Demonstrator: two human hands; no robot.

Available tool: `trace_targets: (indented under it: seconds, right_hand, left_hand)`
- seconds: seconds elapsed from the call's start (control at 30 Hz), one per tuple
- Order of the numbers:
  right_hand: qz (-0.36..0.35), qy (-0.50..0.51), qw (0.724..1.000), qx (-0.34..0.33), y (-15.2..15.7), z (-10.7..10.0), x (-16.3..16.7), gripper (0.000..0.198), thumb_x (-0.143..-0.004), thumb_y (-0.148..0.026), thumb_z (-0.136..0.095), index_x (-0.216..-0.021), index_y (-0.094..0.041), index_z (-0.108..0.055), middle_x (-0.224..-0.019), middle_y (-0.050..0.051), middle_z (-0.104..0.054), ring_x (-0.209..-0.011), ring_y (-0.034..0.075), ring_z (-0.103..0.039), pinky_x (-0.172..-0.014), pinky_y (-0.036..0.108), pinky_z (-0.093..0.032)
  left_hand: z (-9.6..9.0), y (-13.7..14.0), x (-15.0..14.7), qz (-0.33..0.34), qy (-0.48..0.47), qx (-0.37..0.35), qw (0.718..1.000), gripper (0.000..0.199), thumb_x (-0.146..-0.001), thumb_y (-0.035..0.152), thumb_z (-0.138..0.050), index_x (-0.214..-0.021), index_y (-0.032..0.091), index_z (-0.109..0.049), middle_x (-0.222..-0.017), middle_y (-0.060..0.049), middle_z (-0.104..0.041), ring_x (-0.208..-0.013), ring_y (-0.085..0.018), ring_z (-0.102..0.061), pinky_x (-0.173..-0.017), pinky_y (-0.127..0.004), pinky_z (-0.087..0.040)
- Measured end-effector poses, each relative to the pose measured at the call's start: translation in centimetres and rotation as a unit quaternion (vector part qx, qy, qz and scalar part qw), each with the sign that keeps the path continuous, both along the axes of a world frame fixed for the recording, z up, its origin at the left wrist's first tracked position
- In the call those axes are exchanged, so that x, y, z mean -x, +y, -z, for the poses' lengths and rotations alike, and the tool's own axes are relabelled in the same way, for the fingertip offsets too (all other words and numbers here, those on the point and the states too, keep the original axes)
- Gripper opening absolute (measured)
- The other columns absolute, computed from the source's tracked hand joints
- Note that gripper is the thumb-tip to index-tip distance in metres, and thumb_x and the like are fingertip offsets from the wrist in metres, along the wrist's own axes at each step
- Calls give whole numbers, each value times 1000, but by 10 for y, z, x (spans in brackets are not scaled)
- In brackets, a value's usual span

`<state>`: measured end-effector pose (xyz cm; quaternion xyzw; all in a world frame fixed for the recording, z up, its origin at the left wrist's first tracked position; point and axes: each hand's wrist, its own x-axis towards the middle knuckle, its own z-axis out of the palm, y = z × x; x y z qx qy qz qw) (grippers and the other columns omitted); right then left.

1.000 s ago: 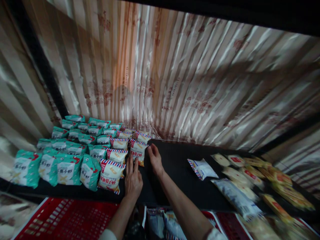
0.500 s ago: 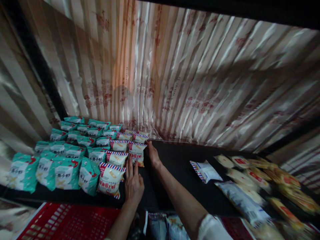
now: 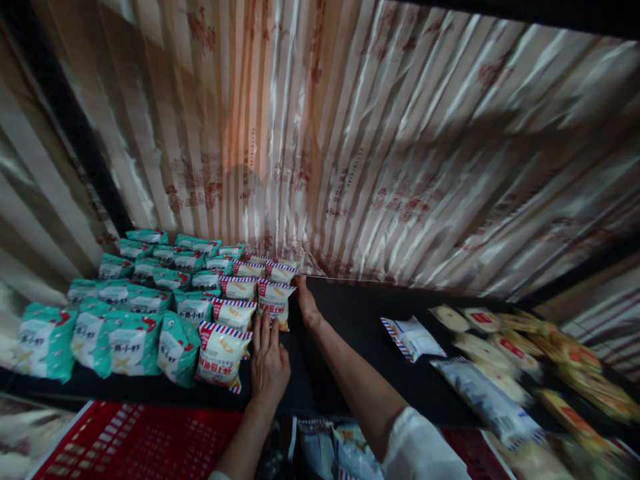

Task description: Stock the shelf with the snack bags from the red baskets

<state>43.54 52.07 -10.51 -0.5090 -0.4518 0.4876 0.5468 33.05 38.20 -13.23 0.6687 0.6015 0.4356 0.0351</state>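
Upright cream snack packets with striped red-and-blue tops stand in short rows on the black shelf. My left hand (image 3: 270, 363) is open, its fingers stretched flat against the front of a cream packet (image 3: 274, 301) in the right column. Left of that hand stands the front cream packet (image 3: 220, 357). My right hand (image 3: 306, 305), open and seen edge-on, rests along the right side of the cream packets, fingertips by a packet farther back (image 3: 281, 272). Some of its fingers are hidden. Teal snack packets (image 3: 134, 341) fill several rows to the left.
On the black shelf (image 3: 350, 320), one striped-edge packet (image 3: 414, 338) lies flat at right. Beyond it are a long silvery bag (image 3: 487, 400) and round and yellow packaged foods (image 3: 565, 360). A red basket (image 3: 150, 443) sits below the front edge. Striped foil sheeting (image 3: 320, 133) hangs behind.
Both hands stay at the cream packets, with the right hand shifted only slightly. The view has tilted a little, and the packets look nearly unmoved.
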Motion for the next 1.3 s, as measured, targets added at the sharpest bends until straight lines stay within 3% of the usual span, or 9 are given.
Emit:
trace_targets:
  seconds: [0.2, 0.47, 0.6, 0.7, 0.8, 0.87, 1.03, 1.17, 1.3]
  right_hand:
    - [84, -29, 996, 7, -43, -3, -17, 62, -80, -66, -38, -106, -18, -67, -119, 7, -63, -116, 23, -53, -98, 33, -39]
    - [105, -106, 988, -36, -206, -9, -72, 46, -83, -55, -47, -106, -18, -63, -107, 10, -67, -95, 23, -63, -80, 34, -50]
    - [91, -227, 969, 30, -290, 20, -103, 38, -81, -50, -51, -100, -19, -64, -94, 9, -71, -87, 24, -65, -80, 36, -51]
    - [85, -332, 938, 53, -342, 49, -120, 33, -81, -42, -49, -96, -19, -66, -95, 11, -69, -87, 26, -65, -78, 38, -52]
    - [77, -405, 909, 56, -381, 73, -124, 31, -81, -34, -47, -100, -18, -65, -100, 12, -67, -94, 26, -63, -85, 40, -50]
    - [103, -443, 888, 64, -398, 84, -121, 33, -77, -29, -50, -106, -17, -63, -106, 13, -65, -101, 27, -60, -91, 42, -47]
    - [119, -430, 887, 116, -414, 103, -113, 50, -73, -22, -52, -122, -15, -53, -114, 15, -63, -107, 27, -59, -92, 40, -46]
    - [114, -393, 900, 147, -415, 110, -114, 53, -71, -22, -56, -123, -14, -53, -113, 15, -65, -107, 28, -60, -91, 39, -46]
    - [138, -373, 901, 175, -415, 104, -116, 55, -69, -26, -59, -121, -7, -53, -113, 21, -63, -105, 30, -61, -91, 39, -46]
  left_hand:
    - [-5, -3, 3, 6, -9, 25, 1000, 53, -78, 8, -44, -130, 15, -44, -149, -8, -28, -140, -26, -15, -112, -44, -28]
    - [-16, -17, 8, 32, -14, 14, 999, 47, -76, 5, -42, -119, 16, -54, -142, -7, -40, -137, -24, -25, -112, -43, -28]
    - [-28, -43, -3, 55, -44, 30, 997, 37, -76, 5, -38, -103, 17, -62, -118, -9, -59, -117, -21, -50, -102, -38, -40]
    - [-43, -82, -23, 155, -40, 111, 981, 33, -79, 7, -36, -95, 18, -62, -96, -6, -65, -94, -16, -60, -88, -30, -48]
    - [-51, -129, -47, 266, 23, 204, 942, 30, -81, 12, -38, -96, 20, -63, -96, -5, -66, -93, -16, -61, -88, -30, -48]
    - [-46, -157, -59, 330, 90, 246, 907, 32, -79, 12, -42, -103, 19, -63, -113, -8, -63, -109, -19, -56, -96, -33, -43]
    - [-17, -207, -76, 304, 207, 341, 865, 48, -70, 9, -49, -116, 8, -58, -137, -19, -44, -131, -34, -34, -104, -47, -35]
    - [-3, -234, -79, 357, 205, 349, 842, 47, -71, 14, -50, -117, 11, -58, -138, -15, -45, -131, -31, -35, -108, -44, -31]
    - [2, -255, -79, 353, 213, 361, 836, 49, -71, 14, -50, -119, 17, -58, -136, -11, -48, -129, -28, -39, -106, -43, -34]
